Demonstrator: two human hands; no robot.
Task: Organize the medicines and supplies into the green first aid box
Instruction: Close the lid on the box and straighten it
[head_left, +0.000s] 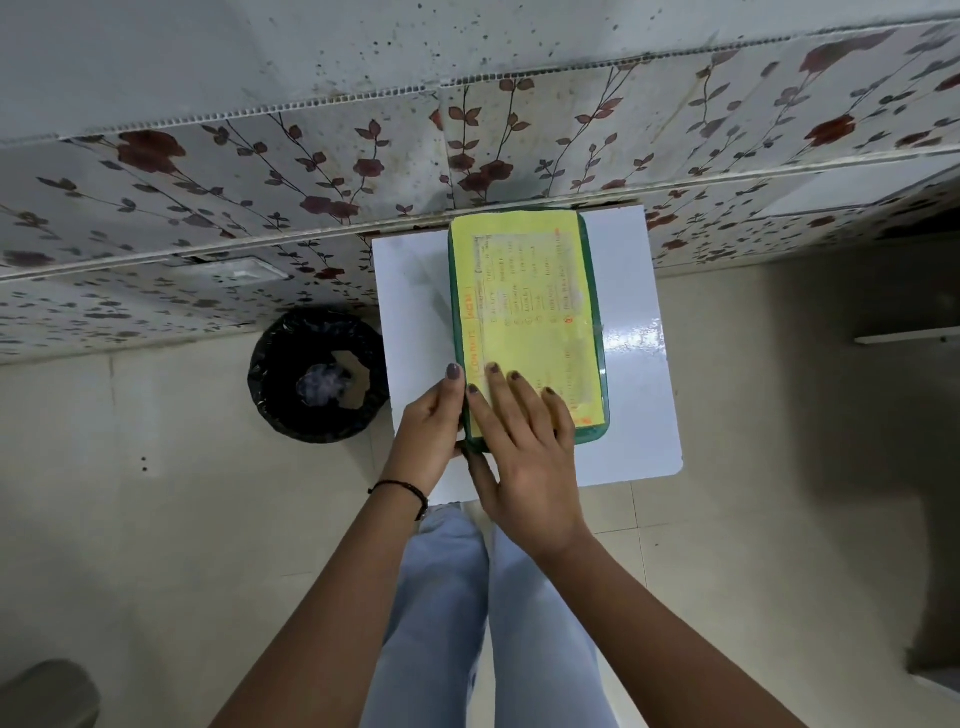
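The green first aid box (596, 291) lies closed on a small white table (634, 395), its lid covered by a yellow contents sheet with orange print. My left hand (428, 426) presses against the box's near left side, fingers wrapped at the edge. My right hand (524, 447) lies flat on the lid's near end, fingers spread, thumb at the near left corner. No medicines or supplies are visible outside the box.
A black bin (317, 374) lined with a dark bag stands on the floor left of the table. A flowered tiled wall (260, 171) runs behind the table. Pale floor tiles (156, 519) surround it; my legs in light jeans are below.
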